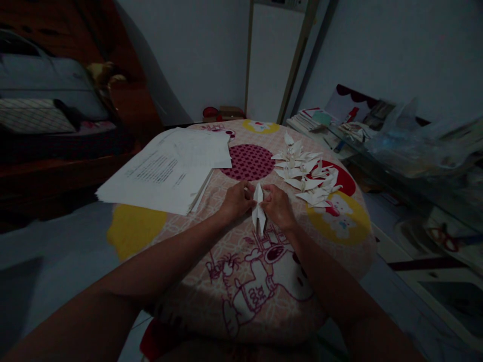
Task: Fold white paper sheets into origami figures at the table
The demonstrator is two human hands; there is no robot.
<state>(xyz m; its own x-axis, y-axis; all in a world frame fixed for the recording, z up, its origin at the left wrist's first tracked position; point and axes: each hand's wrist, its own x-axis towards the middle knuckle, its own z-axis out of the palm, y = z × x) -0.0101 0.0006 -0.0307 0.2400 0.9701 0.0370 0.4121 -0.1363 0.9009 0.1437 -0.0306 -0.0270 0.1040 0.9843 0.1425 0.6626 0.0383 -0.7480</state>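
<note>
My left hand [237,200] and my right hand [277,205] are together over a cartoon-printed cushion [241,281], both pinching one folded white paper piece [258,211] that stands upright between them. The left fingers grip its upper left edge and the right fingers grip its right side. Just beyond my right hand lies a pile of several finished folded paper pieces [307,173].
A stack of printed sheets [169,168] lies on the cushion's far left. Books, papers and plastic bags [407,136] crowd a low shelf at right. A white door [273,60] stands behind; a dark wooden bed [56,115] sits at left.
</note>
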